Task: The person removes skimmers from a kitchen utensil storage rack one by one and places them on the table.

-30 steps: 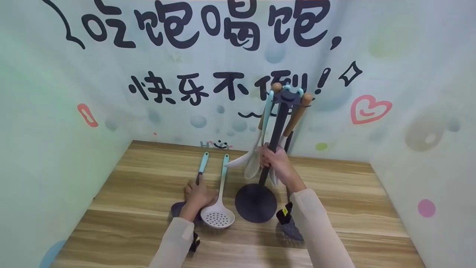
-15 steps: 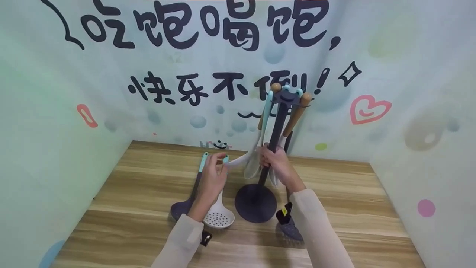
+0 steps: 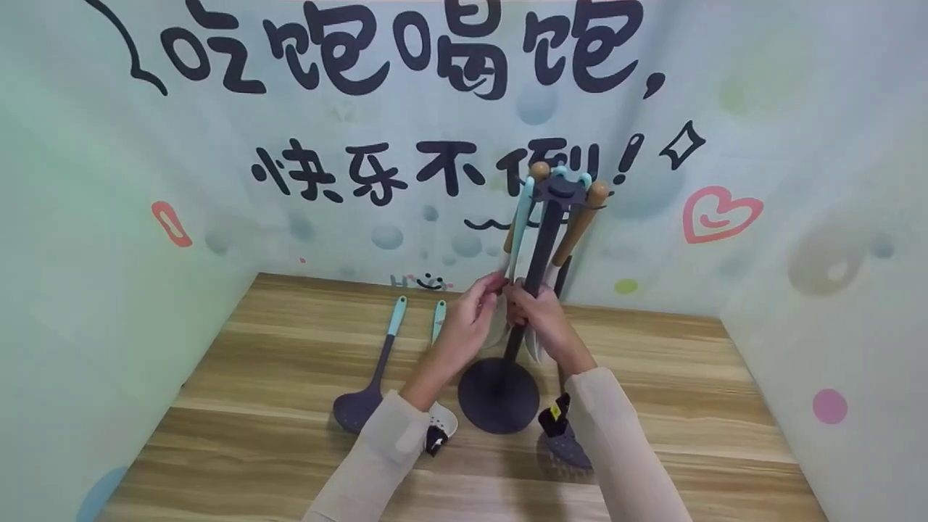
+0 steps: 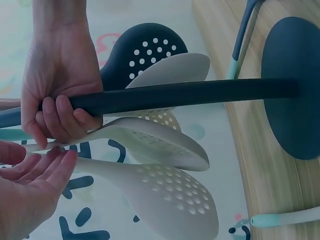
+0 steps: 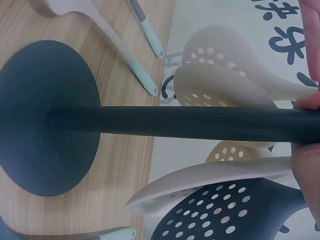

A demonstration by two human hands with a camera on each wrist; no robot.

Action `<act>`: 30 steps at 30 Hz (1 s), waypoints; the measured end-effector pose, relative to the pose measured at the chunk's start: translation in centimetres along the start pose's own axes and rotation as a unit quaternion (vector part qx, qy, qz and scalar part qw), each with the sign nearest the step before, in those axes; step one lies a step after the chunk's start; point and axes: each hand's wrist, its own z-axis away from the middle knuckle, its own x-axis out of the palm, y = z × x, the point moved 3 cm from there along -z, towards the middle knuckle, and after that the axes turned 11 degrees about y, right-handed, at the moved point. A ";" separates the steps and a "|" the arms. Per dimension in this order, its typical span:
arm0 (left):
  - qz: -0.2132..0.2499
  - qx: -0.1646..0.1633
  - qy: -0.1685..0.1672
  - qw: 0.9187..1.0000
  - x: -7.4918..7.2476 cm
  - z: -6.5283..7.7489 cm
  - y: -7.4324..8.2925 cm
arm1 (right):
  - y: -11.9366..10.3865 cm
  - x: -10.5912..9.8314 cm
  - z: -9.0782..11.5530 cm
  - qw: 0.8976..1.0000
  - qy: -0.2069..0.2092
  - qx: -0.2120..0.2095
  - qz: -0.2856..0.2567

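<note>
My right hand grips the dark pole of a utensil stand, whose round base meets the table. Wooden and mint handles hang from the stand's top. My left hand is at the left of the hanging utensils, beside the right hand. The left wrist view has its fingers nearly straight against the shank of a white slotted turner; the thumb lies apart from them. Close by hang a white slotted spoon and a dark slotted utensil.
A dark ladle with a mint handle end lies on the wooden table, left of the stand. Beside it a white skimmer is partly under my left forearm. A dark utensil head lies by the right sleeve.
My left hand has let go of the dark ladle, risen, and moved right to the hanging utensils. My right hand has kept its grip on the pole.
</note>
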 end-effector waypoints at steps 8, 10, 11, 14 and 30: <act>-0.028 0.005 0.004 1.000 1.0 -0.9 -0.3 | 1.1 -0.5 -0.8 1.000 0.012 -0.003 -0.001; -0.014 -0.004 0.003 1.000 1.1 -1.2 -0.4 | 0.6 -0.3 -0.5 1.000 0.008 -0.005 -0.001; -0.008 -0.010 0.004 1.000 1.2 -1.3 -0.5 | 0.4 -0.2 -0.3 1.000 0.009 -0.006 0.001; 0.009 -0.021 0.008 1.000 1.2 -1.5 -0.7 | 0.0 -0.1 -0.1 1.000 0.010 -0.004 0.000; -0.008 -0.010 0.048 0.999 0.5 -1.6 -1.4 | 0.0 -0.2 0.0 1.000 -0.010 -0.011 -0.004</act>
